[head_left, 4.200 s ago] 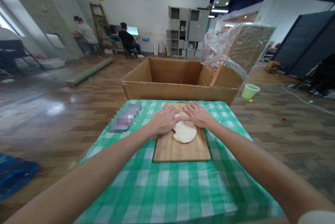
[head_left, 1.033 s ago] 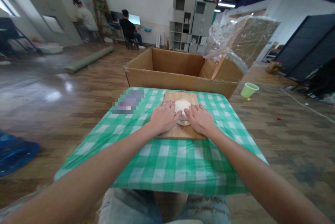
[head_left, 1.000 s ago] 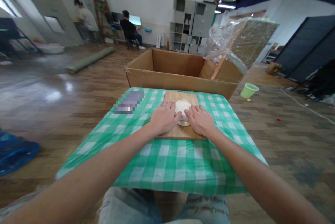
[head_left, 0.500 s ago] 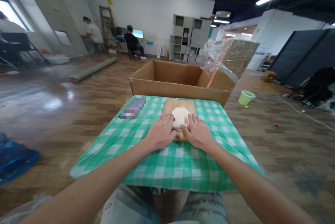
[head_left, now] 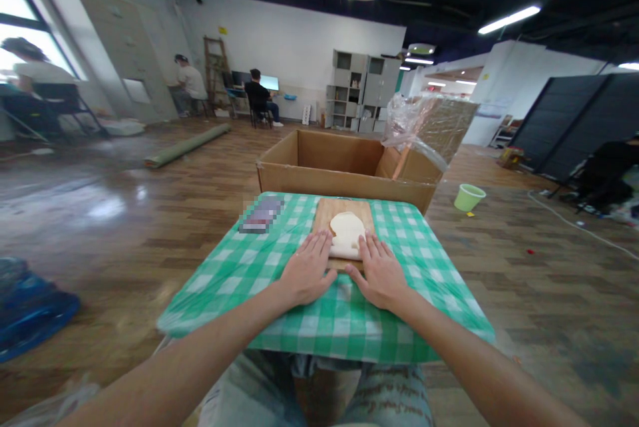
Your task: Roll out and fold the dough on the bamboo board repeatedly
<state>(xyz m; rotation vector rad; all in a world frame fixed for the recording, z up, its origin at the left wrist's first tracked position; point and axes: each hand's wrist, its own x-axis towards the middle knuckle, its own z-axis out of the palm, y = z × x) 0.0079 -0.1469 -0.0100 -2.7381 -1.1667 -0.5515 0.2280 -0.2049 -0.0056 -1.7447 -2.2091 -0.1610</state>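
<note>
A flat piece of pale dough (head_left: 347, 226) lies on a wooden board (head_left: 323, 211). Its far part is rounded, and its near edge forms a thicker, rolled-looking band. My left hand (head_left: 309, 266) rests at the left end of that band, fingers stretched forward and thumb pointing inward. At the right end, my right hand (head_left: 381, 267) lies with its fingers extended in the same way. Both hands are open, and their fingertips touch the dough's sides. The fingers cover the band's ends.
A green checked cloth covers the table (head_left: 239, 281). A blurred-out flat object (head_left: 262, 214) lies at its far left. Beyond the table stands a large cardboard box (head_left: 339, 177). A green bucket (head_left: 469, 197) is on the floor at right. Several people sit farther back.
The dough's near edge has become a thicker band, and the rounded part has shortened from below. Both hands stay at its sides, thumbs now off the dough. The camera view has tilted upward.
</note>
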